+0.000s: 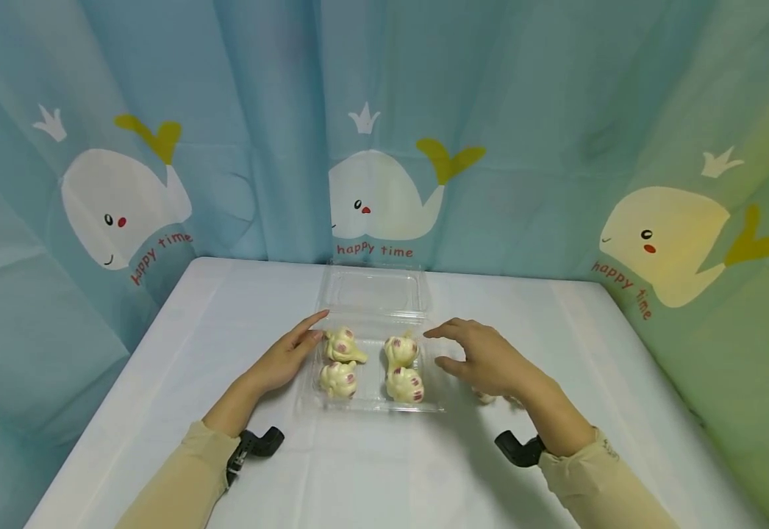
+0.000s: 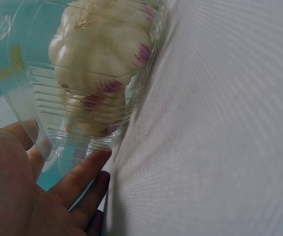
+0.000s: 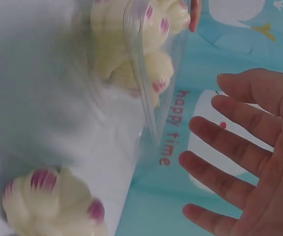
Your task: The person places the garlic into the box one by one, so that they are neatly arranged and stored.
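A clear plastic clamshell box [image 1: 371, 386] lies on the table with its lid [image 1: 374, 290] folded back. Cream garlic bulbs with purple patches sit inside, two at the left [image 1: 339, 380] and two at the right [image 1: 405, 385]. My left hand [image 1: 285, 358] rests at the box's left side, fingers extended; in the left wrist view its fingertips [image 2: 99, 156] are right at the ribbed wall. Just off the right side hovers my right hand [image 1: 484, 356], holding nothing, its fingers spread in the right wrist view. Beneath it more garlic [image 1: 484, 397] lies on the table, partly hidden.
A white cloth covers the table [image 1: 371, 470]. Behind it hangs a blue-green curtain [image 1: 530, 184] printed with whales. Each wrist wears a black camera mount, one at the left sleeve [image 1: 255, 448] and one at the right [image 1: 520, 448].
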{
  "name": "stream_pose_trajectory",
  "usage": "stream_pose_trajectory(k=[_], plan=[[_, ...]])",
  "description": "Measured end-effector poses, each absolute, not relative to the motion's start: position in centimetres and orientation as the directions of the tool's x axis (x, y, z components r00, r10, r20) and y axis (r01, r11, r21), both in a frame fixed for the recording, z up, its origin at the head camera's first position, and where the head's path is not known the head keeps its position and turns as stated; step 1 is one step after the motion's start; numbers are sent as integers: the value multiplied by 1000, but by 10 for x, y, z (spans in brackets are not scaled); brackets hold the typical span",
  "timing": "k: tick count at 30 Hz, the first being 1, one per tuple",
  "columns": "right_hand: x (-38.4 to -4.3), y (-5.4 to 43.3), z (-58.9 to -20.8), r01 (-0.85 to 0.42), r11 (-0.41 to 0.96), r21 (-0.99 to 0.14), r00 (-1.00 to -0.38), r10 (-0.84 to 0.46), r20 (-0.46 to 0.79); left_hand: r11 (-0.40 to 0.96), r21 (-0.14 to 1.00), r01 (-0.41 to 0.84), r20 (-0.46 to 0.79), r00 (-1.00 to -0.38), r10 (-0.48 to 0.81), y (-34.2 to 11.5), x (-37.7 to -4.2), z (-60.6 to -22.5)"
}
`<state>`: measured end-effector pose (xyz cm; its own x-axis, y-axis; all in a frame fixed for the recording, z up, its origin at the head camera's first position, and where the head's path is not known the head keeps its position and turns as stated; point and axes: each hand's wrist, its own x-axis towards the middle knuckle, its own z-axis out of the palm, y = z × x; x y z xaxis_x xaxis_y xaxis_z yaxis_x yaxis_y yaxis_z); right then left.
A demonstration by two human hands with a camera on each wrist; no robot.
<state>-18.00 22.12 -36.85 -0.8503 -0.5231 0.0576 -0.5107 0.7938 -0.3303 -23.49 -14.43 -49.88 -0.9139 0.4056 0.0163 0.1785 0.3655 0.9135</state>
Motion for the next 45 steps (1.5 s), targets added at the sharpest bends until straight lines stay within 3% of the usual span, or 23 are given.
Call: stream_pose_trajectory(k=[14,32,45], plan=[[-175,260,-367,-417,855,-307,-901,-432,20,344,921,182,27,-911,411,-144,-233,-500],[-176,292,-388,-268,888,-374,-916,-355,-185,354,918,181,21,-911,412,-142,-235,-499],[-183,297,-405,-308,861,-404,-891,-410,-193,369,914,167,7,-917,399,-143,-235,-499]])
